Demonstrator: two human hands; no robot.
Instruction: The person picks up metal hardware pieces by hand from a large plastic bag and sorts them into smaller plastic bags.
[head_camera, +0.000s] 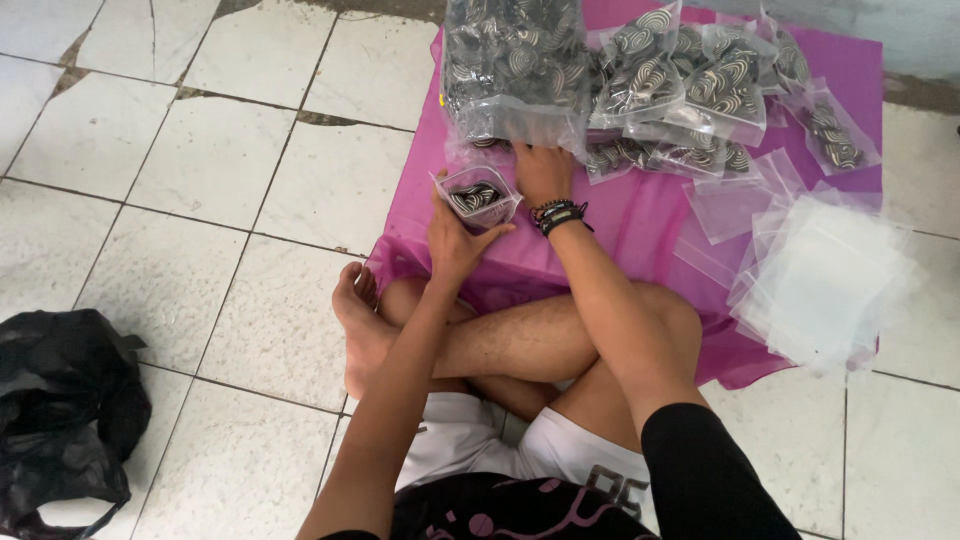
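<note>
I sit cross-legged on a tiled floor before a magenta cloth (640, 215). My left hand (452, 235) holds a small clear plastic bag (478, 193) open at the top, with a few black-and-white swirl-patterned pieces inside. My right hand (541, 170), with bead bracelets on its wrist, reaches into the mouth of a large clear bag (512, 62) packed with the same swirl pieces. Its fingertips are hidden under that bag's plastic edge.
Several filled small bags (700, 85) lie at the back of the cloth. A loose stack of empty clear bags (825, 275) sits on the right. A crumpled black plastic bag (60, 410) lies on the cracked white tiles at far left.
</note>
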